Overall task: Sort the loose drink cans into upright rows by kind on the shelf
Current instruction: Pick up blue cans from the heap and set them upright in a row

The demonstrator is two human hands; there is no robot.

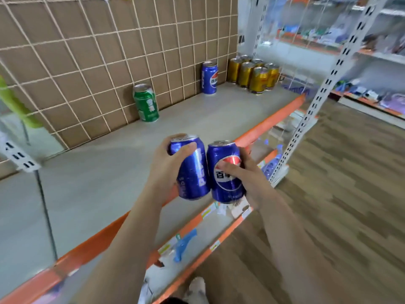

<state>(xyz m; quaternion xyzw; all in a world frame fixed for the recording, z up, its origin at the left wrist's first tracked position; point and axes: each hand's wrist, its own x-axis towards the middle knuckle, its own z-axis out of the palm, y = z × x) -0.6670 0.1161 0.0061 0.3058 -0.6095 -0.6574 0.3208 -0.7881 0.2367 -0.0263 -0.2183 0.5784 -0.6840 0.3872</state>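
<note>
Blue can (190, 170) gripped in left hand (165, 166), fingers curled round it | second blue can (225, 189) gripped likewise in right hand (248, 179), touching the first, above front edge of shelf (197, 121) | green can (146, 103), third blue can (209, 77) and gold cans (254, 74) stood upright at the back.

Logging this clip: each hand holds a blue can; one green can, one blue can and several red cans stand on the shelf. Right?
No: the head view shows the cluster is gold cans, not red. The left hand and right hand do hold blue cans; the green can and lone blue can stand on the shelf.
</note>
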